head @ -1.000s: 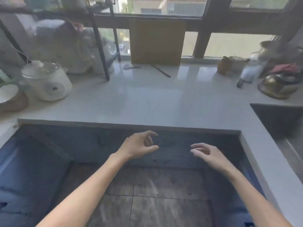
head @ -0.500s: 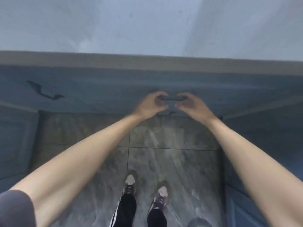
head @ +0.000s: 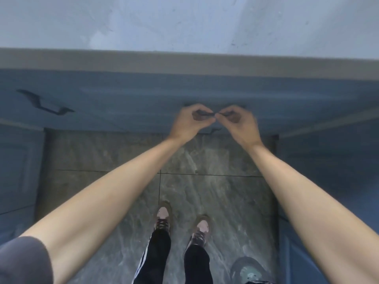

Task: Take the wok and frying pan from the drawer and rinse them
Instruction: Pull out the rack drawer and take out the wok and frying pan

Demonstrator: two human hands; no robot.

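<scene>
I look straight down at a blue drawer front [head: 123, 99] under the grey countertop edge [head: 184, 60]. Its dark handle [head: 213, 114] shows only as a short bar between my fingers. My left hand [head: 190, 121] and my right hand [head: 238, 121] are both curled around that handle, fingertips almost touching. The drawer looks closed. No wok or frying pan is in sight.
The pale countertop [head: 184, 21] fills the top. Another dark handle [head: 45, 103] sits on the blue front at the left. Blue cabinet fronts [head: 18, 171] flank a grey tiled floor [head: 215, 181] where my shoes [head: 180, 224] stand. A round dark object [head: 248, 271] lies at bottom right.
One second ago I faced the counter with both hands open in the air. I have since tilted my head down, and both hands have closed on the drawer handle.
</scene>
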